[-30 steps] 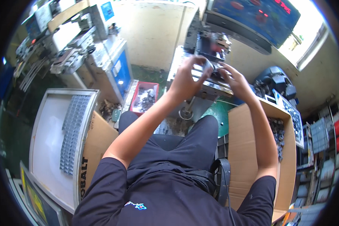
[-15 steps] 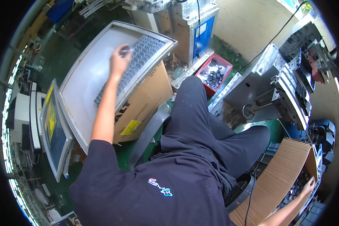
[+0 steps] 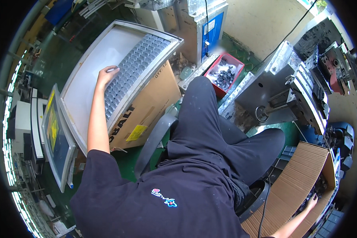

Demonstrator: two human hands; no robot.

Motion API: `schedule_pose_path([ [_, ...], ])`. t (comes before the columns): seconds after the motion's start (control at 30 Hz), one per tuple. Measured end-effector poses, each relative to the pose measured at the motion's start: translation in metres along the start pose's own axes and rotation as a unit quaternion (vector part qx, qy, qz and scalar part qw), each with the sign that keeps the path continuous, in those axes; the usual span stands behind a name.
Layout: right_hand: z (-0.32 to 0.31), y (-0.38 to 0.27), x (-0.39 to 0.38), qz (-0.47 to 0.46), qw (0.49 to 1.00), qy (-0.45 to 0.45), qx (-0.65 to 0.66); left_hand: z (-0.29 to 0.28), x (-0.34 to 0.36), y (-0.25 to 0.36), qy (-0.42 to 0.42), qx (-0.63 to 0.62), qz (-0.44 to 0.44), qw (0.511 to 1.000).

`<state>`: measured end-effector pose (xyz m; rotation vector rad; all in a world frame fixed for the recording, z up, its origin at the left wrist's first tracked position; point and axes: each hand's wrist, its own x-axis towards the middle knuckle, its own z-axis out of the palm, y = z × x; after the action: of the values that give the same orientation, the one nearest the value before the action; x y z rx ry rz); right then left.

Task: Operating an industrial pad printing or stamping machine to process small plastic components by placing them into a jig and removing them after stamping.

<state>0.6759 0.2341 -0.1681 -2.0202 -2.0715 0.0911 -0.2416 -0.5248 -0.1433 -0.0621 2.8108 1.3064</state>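
Close-set rows of small curved grey parts (image 3: 141,53) cover the right side of a pale, metal-framed panel (image 3: 92,55), which lies on a cardboard carton. At the left edge of these rows is my left hand (image 3: 106,75), thumb and forefinger drawn together; whatever they pinch is too small to make out. My right hand (image 3: 312,201) reaches into an open cardboard box (image 3: 299,170) at the lower right. Its fingers are closed by the small dark parts (image 3: 318,186) inside, and the thing between them cannot be named.
Beyond my knee stands a red bin (image 3: 241,67) of small black pieces and whitish material. Another framed panel (image 3: 58,135) leans at the left. Grey metal machinery (image 3: 271,93) stands to the right. A black cable (image 3: 264,206) hangs beside the box flap.
My left hand has moved left and down from above the grey rows to their edge; the dark piece in it earlier no longer shows. My right hand has shifted left and slightly nearer.
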Motion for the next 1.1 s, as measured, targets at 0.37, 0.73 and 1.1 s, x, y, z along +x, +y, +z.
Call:
schedule_pose_path([
  [0.37,-0.008,-0.011,-0.013,-0.020,1.000,0.022,-0.006,0.004,0.009,-0.004,-0.039,-0.062,-0.034,0.997],
  [0.73,-0.015,-0.023,-0.015,-0.006,0.988,0.149,0.032,0.004,0.016,-0.017,-0.009,-0.042,-0.015,0.999],
  [1.1,-0.057,-0.121,-0.007,0.079,0.818,0.105,0.559,0.034,0.000,0.080,0.258,0.172,0.185,0.933],
])
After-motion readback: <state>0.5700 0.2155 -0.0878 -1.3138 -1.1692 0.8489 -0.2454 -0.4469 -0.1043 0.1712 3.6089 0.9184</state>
